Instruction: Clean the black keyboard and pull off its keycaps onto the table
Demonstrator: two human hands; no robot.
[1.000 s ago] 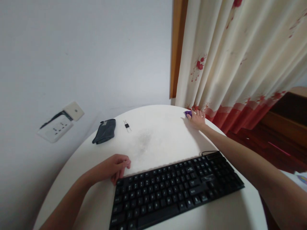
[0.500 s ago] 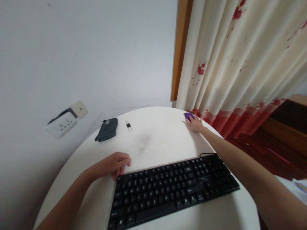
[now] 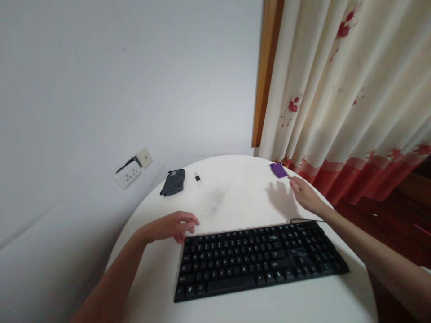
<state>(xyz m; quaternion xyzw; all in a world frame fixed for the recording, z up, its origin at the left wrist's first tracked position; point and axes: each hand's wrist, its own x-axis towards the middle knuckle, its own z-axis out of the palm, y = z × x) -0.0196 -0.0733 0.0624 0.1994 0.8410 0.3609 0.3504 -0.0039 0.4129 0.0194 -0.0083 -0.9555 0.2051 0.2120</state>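
Note:
A black keyboard [image 3: 259, 261] lies across the near part of the round white table [image 3: 235, 197]. My left hand [image 3: 178, 225] rests at the keyboard's upper left corner, fingers loosely curled and touching its edge, holding nothing. My right hand [image 3: 305, 194] hovers over the table beyond the keyboard's right end, fingers stretched out and empty. A small purple object [image 3: 278, 170] lies near the table's far right edge, a little beyond my right fingertips and apart from them.
A dark grey pouch [image 3: 173, 182] and a small black clip [image 3: 197, 178] lie at the table's far left. A wall socket [image 3: 129, 173] sits on the white wall. A cream curtain with red flowers [image 3: 340, 103] hangs at the right. The keyboard cable [image 3: 305, 220] loops near my right wrist.
My right hand has left the purple object and drawn back toward the keyboard, now open. The left hand has stayed at the keyboard's corner. The camera view has shifted.

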